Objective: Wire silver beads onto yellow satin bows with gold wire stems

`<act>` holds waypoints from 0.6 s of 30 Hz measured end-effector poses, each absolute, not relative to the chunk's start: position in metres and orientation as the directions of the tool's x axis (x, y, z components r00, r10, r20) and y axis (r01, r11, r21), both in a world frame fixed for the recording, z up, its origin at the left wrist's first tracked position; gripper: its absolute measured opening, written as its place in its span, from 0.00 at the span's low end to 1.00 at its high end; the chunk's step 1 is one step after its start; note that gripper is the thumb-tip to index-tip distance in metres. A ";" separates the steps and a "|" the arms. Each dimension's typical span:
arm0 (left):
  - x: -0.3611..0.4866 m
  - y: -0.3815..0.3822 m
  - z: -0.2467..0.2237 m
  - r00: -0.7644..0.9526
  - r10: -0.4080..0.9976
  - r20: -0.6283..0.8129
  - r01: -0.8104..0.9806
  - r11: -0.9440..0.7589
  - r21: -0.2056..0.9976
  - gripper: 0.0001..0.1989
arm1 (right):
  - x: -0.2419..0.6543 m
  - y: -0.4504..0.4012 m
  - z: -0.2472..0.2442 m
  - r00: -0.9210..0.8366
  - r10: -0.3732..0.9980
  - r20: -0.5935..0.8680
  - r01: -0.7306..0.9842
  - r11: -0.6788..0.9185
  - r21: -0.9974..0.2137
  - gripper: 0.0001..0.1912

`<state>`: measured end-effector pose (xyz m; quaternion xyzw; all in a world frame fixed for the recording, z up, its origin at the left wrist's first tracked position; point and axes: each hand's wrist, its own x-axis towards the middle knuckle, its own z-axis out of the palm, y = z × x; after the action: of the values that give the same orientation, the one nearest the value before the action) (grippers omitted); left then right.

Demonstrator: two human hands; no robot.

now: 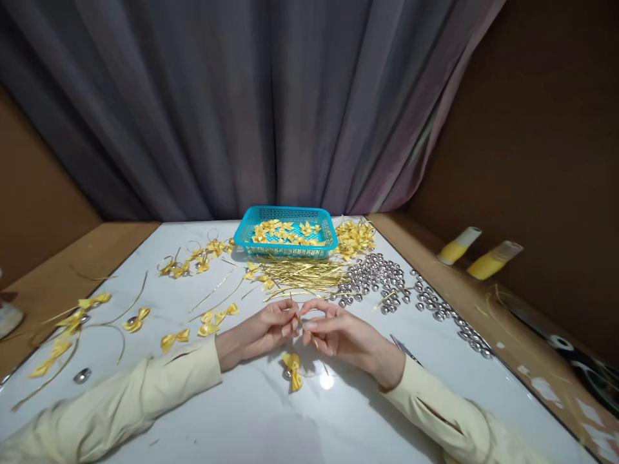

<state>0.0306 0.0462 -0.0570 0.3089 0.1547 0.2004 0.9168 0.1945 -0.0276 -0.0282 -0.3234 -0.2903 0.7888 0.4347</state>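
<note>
Over the middle of the white table, my left hand (268,330) and my right hand (349,336) come close together, fingertips pinched. Both grip a thin gold cord (314,343); one end points up between the hands and another trails down below my right fingers. Whether a small part sits between the fingertips is hidden. Just under my hands is a yellow satin bow (294,372) with a dark, shiny piece at its side. More yellow bows (175,339) lie left of my left hand. A pile of gold cords (304,274) lies just beyond my fingers.
A blue basket (285,251) with yellow bows stands at the back, beside a heap of bows (355,237). Silver teardrop-shaped pieces (374,277) spread along the right. A pointed metal tool (405,350) lies by my right wrist. Two yellow-filled containers (459,245) are farther right.
</note>
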 end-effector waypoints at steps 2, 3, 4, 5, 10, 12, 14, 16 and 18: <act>0.031 0.048 -0.057 0.852 0.493 -0.175 -0.300 0.734 0.610 0.10 | 0.197 -0.026 -0.029 -0.404 0.890 -0.211 -0.507 -0.410 -0.758 0.11; 0.032 0.049 -0.057 0.844 0.505 -0.182 -0.311 0.736 0.602 0.09 | 0.198 -0.026 -0.029 -0.405 0.894 -0.192 -0.505 -0.393 -0.768 0.10; 0.032 0.049 -0.056 0.837 0.514 -0.189 -0.319 0.738 0.595 0.09 | 0.199 -0.026 -0.028 -0.408 0.896 -0.175 -0.502 -0.380 -0.777 0.09; 0.033 0.049 -0.056 0.831 0.522 -0.194 -0.327 0.739 0.589 0.09 | 0.201 -0.026 -0.028 -0.412 0.897 -0.162 -0.497 -0.370 -0.785 0.09; 0.033 0.050 -0.055 0.797 0.564 -0.218 -0.368 0.739 0.565 0.08 | 0.201 -0.027 -0.022 -0.409 0.899 -0.156 -0.513 -0.367 -0.776 0.12; 0.032 0.051 -0.055 0.793 0.561 -0.236 -0.364 0.747 0.556 0.07 | 0.200 -0.027 -0.022 -0.391 0.907 -0.154 -0.517 -0.355 -0.779 0.12; 0.030 0.052 -0.055 0.798 0.548 -0.249 -0.350 0.759 0.549 0.06 | 0.199 -0.026 -0.025 -0.382 0.912 -0.152 -0.499 -0.342 -0.796 0.12; 0.029 0.053 -0.055 0.804 0.539 -0.250 -0.344 0.765 0.544 0.06 | 0.199 -0.025 -0.030 -0.363 0.919 -0.156 -0.485 -0.329 -0.810 0.12; 0.029 0.053 -0.056 0.812 0.531 -0.240 -0.342 0.768 0.542 0.06 | 0.200 -0.023 -0.035 -0.325 0.934 -0.151 -0.494 -0.304 -0.814 0.12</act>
<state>0.0291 0.0532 -0.0557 0.2444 0.1936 0.2372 0.9200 0.2003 -0.0226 -0.0346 -0.3235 -0.3394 0.7398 0.4826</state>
